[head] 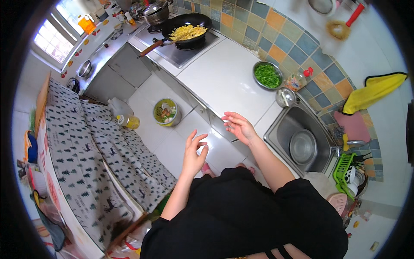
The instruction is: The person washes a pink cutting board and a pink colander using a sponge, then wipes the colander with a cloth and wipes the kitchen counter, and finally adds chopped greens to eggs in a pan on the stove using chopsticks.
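Both hands hover in the air in front of my body, fingers apart, with nothing in them. My left hand point(195, 154) is over the floor tiles, nearest to a waste bin point(179, 121) holding food scraps. Just off the front edge of the white tiled counter point(220, 74) is my right hand point(240, 128). On that counter, by the wall, stands a metal bowl point(256, 81) of chopped greens point(267, 75). At the far end, a black wok point(203, 20) with a wooden handle point(151, 48) sits on the gas stove point(179, 58). Scrambled egg point(187, 31) and a spatula are in it.
To my right, a steel sink point(281, 129) holds a metal basin point(303, 147). Beside it are a glass jar point(295, 81), a metal ladle or pot point(286, 97) and a green dish rack point(343, 171). An oil bottle point(129, 121) stands by the cloth-covered shelf point(84, 145) at left.
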A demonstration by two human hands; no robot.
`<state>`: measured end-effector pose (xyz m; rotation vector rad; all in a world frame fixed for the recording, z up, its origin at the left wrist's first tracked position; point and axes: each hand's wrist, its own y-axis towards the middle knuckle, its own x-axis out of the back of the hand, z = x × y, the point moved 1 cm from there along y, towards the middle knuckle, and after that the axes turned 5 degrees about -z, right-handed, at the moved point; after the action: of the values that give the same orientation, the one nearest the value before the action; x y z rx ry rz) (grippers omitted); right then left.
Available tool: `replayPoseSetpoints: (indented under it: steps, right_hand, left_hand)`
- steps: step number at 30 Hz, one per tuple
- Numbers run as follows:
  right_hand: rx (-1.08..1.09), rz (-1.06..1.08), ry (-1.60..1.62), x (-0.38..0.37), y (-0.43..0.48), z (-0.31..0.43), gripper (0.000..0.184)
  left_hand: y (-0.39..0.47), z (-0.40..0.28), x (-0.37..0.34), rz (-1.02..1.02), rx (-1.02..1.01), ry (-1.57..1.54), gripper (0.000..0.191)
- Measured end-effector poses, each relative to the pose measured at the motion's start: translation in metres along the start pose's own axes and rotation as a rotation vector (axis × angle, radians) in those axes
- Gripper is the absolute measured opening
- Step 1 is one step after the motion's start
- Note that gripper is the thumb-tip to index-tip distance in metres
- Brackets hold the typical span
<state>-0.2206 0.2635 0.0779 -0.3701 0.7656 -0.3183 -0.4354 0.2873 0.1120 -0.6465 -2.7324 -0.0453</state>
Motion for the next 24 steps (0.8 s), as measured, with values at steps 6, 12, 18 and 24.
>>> replayPoseSetpoints:
  steps: [6, 12, 18, 24]
  right_hand:
    - [-0.003, -0.060, 0.037, -0.034, 0.046, -0.011, 0.030]
    - [0.029, -0.172, 0.061, -0.032, 0.087, 0.010, 0.031]
    - [0.276, -0.555, -0.238, 0.022, 0.152, 0.026, 0.032]
    - [0.345, -0.980, -1.095, 0.083, 0.216, 0.036, 0.045]
  left_hand:
    - [0.045, 0.014, 0.042, 0.043, 0.005, -0.026, 0.032]
    - [0.113, 0.011, 0.042, 0.178, -0.053, -0.052, 0.031]
    - [0.191, 0.008, 0.031, 0.338, -0.146, 0.029, 0.030]
    - [0.255, -0.011, 0.018, 0.474, -0.128, 0.079, 0.028]
